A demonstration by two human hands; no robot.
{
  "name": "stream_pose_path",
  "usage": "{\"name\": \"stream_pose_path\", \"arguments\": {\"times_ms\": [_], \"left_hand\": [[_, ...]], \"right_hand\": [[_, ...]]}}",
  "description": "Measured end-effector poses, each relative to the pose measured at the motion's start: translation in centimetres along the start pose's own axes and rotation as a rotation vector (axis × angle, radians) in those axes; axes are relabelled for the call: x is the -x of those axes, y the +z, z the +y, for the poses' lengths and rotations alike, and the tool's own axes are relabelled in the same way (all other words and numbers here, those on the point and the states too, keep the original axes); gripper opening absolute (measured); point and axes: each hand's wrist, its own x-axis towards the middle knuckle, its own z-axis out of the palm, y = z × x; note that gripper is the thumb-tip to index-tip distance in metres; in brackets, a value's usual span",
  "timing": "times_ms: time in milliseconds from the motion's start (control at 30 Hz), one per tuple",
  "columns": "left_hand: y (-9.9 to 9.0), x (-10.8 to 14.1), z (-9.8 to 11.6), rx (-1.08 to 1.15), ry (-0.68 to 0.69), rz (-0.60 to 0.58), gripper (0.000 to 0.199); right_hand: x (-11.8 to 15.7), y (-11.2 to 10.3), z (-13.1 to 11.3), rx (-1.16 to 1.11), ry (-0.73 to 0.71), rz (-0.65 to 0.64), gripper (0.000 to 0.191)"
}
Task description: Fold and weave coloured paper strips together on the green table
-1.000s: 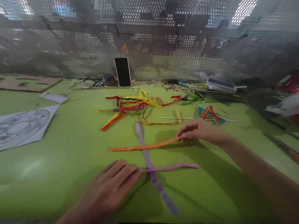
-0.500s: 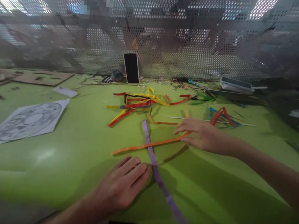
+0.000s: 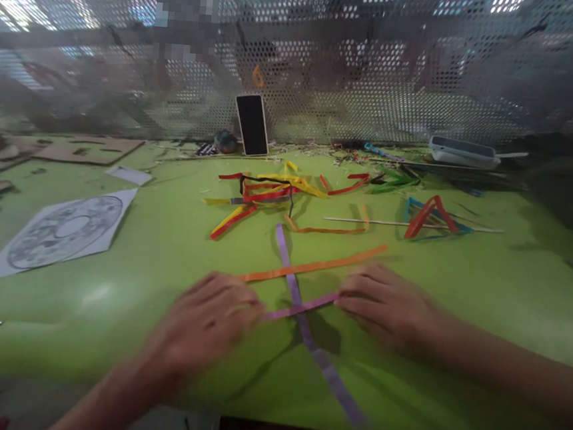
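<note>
A short pinkish-purple strip [image 3: 321, 302] is stretched between my two hands, across a longer light-purple strip [image 3: 331, 374]. My left hand [image 3: 214, 319], somewhat blurred, is closed on its left end. The right end is pinched in the fingertips of my right hand [image 3: 391, 308]. Just beyond, an orange strip [image 3: 319, 266] lies over the purple one, its left end close to my left fingers. Whether the pinkish strip touches the purple one beneath it, I cannot tell.
Red, yellow and dark strips [image 3: 268, 190] lie folded together behind. A red and blue strip shape [image 3: 431, 218] sits right, by a thin stick [image 3: 346, 219]. A printed paper [image 3: 69, 229] and cardboard [image 3: 89, 149] lie left. A phone [image 3: 252, 125] leans against the perforated screen [image 3: 305, 56].
My right hand has left the orange strip's right end, moved nearer and now pinches the pinkish strip. My left hand has shifted left and slightly away from me. The pinkish strip now shows stretched between them.
</note>
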Motion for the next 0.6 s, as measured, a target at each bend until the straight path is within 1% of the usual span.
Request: {"name": "stream_pose_path", "arguments": {"times_ms": [67, 133, 167, 233, 300, 400, 467, 600], "left_hand": [[-0.8, -0.5, -1.9, 0.03, -0.154, -0.086, 0.01], [-1.3, -1.1, -3.9, 0.032, -0.252, -0.233, 0.017], [-1.3, -1.5, -4.7, 0.037, -0.27, -0.316, 0.021], [-1.1, -2.5, -5.8, 0.044, -0.293, -0.454, 0.029], [-0.7, -3.6, -6.0, 0.048, -0.283, -0.565, 0.034], [-0.2, -5.1, -5.4, 0.04, -0.254, -0.644, 0.027], [0.1, -5.6, -5.0, 0.047, -0.248, -0.67, 0.026], [0.3, -5.4, -5.2, 0.059, -0.237, -0.657, 0.022]], "right_hand": [[-0.4, -0.4, -0.3, 0.0, -0.001, 0.027, 0.026], [-0.5, -1.0, -0.4, 0.01, 0.012, 0.053, 0.029], [-0.5, -1.2, -0.4, 0.013, 0.024, 0.082, 0.029], [-0.3, -1.8, 0.0, 0.01, 0.065, 0.183, 0.028], [-0.2, -2.3, 0.4, 0.007, 0.132, 0.302, 0.026], [-0.1, -2.7, 1.0, 0.006, 0.251, 0.405, 0.022], [-0.2, -2.7, 1.2, -0.007, 0.292, 0.427, 0.019], [-0.2, -2.3, 1.4, -0.044, 0.271, 0.436, 0.018]]}}
